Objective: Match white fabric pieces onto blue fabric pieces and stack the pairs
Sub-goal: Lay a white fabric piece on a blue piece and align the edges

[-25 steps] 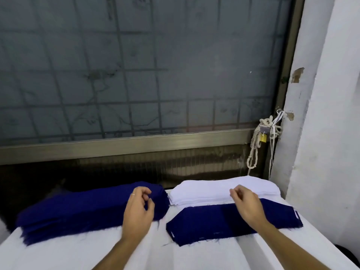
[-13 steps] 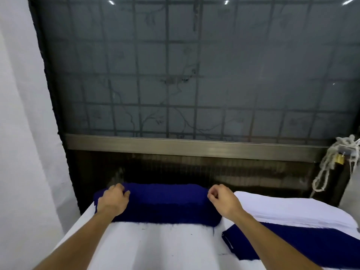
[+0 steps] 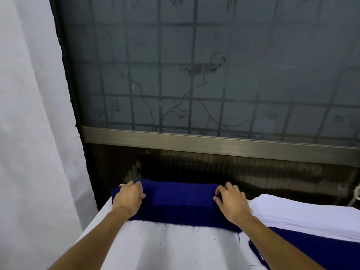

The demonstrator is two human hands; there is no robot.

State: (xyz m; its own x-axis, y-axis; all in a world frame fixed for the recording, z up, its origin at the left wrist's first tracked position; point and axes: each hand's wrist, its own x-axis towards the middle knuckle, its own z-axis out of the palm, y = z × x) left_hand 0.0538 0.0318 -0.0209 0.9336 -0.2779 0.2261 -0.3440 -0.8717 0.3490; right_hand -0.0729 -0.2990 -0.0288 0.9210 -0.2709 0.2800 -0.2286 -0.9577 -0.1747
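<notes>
Fingers curled: left grip point(image 3: 128, 198) and right grip point(image 3: 232, 204) hold opposite ends of dark-blue fabric stack point(image 3: 179, 201); white fabric stack point(image 3: 302, 213) just beside right grip.

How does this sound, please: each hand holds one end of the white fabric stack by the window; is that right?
Not quite. In the head view, the left hand and the right hand each hold one end of the blue fabric stack by the window; the white fabric stack lies to its right.

Frosted window point(image 3: 194, 75) (grid behind), metal sill point(image 3: 214, 142), white curtain point(image 3: 29, 114) left.
</notes>
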